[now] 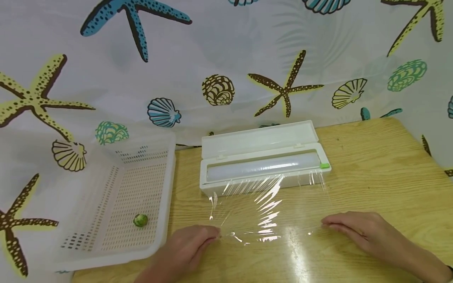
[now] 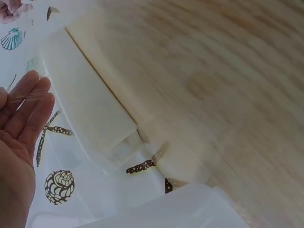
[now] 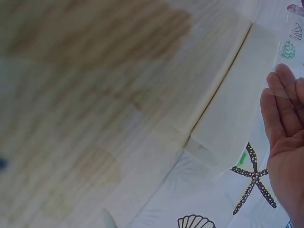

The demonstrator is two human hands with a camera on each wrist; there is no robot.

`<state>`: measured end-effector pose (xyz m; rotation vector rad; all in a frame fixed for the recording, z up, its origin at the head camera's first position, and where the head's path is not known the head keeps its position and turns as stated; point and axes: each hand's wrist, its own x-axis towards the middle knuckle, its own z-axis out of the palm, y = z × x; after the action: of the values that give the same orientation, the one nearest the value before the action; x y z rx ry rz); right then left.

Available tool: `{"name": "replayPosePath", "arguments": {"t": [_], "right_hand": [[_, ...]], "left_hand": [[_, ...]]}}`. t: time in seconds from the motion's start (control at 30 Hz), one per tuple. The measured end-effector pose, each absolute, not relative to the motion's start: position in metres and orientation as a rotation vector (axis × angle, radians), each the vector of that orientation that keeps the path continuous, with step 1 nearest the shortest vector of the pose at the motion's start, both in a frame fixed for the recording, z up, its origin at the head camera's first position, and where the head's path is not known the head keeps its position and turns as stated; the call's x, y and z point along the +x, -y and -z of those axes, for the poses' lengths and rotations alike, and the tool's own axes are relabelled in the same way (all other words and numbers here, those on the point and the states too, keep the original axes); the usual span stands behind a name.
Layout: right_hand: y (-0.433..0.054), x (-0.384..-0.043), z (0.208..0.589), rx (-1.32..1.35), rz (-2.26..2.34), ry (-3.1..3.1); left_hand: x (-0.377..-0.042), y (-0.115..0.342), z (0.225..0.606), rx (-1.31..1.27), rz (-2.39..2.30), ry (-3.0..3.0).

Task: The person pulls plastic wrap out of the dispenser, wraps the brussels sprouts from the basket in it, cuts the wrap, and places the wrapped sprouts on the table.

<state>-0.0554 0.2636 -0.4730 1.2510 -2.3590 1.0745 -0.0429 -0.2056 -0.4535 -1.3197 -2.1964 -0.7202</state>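
A sheet of clear plastic wrap (image 1: 270, 214) stretches toward me from its white dispenser box (image 1: 208, 190), whose lid (image 1: 258, 139) is raised. Inside the box lies the roll of wrap (image 1: 263, 166). My left hand (image 1: 187, 243) pinches the sheet's near left corner; in the left wrist view, that hand (image 2: 19, 147) has its thumb against the film near the fingertips. At the near right corner, my right hand (image 1: 364, 232) pinches the film between thumb and fingers. The right wrist view shows the right hand (image 3: 287, 137) only partly, its thumb mostly cut off.
Left of the dispenser stands a white plastic basket (image 1: 169, 188) holding one small green round vegetable (image 1: 140, 220), like a Brussels sprout. A green slider (image 1: 324, 166) sits at the box's right end. Behind the wooden table (image 1: 382, 173) hangs a sea-patterned cloth (image 1: 233, 43).
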Motion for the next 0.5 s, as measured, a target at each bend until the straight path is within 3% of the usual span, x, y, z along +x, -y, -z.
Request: {"name": "replayPosePath", "arguments": {"t": [0.5], "right_hand": [[-0.274,-0.056,0.480,1.356,-0.902,2.325]], "left_hand": [[-0.035,0.220,0.458,-1.502,0.425,2.235]]}}
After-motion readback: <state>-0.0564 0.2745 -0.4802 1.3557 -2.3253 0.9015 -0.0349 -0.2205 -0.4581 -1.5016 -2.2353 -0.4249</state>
